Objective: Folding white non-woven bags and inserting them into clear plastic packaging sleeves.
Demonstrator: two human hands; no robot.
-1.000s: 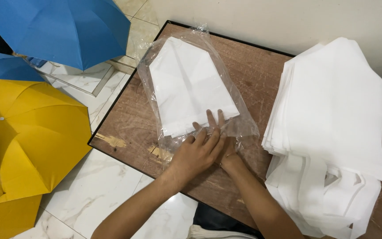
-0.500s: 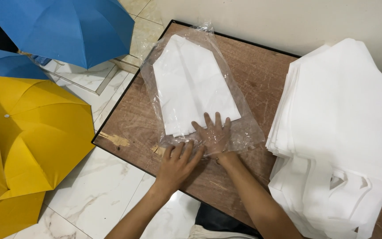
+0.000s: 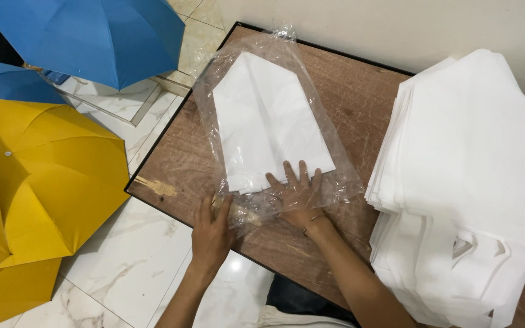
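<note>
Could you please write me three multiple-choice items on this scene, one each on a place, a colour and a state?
1. Where is the right hand?
A. inside the clear plastic bag
B. on the stack of white bags
C. on the floor

2. What colour is the folded piece in the bag?
A. yellow
B. white
C. blue

3. How are the umbrellas by the table?
A. folded shut
B. open
C. wrapped

Answers: 1 A, plastic film covers its fingers. 2 B, it shows white through the film. 3 B, their canopies are spread. The left hand holds the bag's mouth.
</note>
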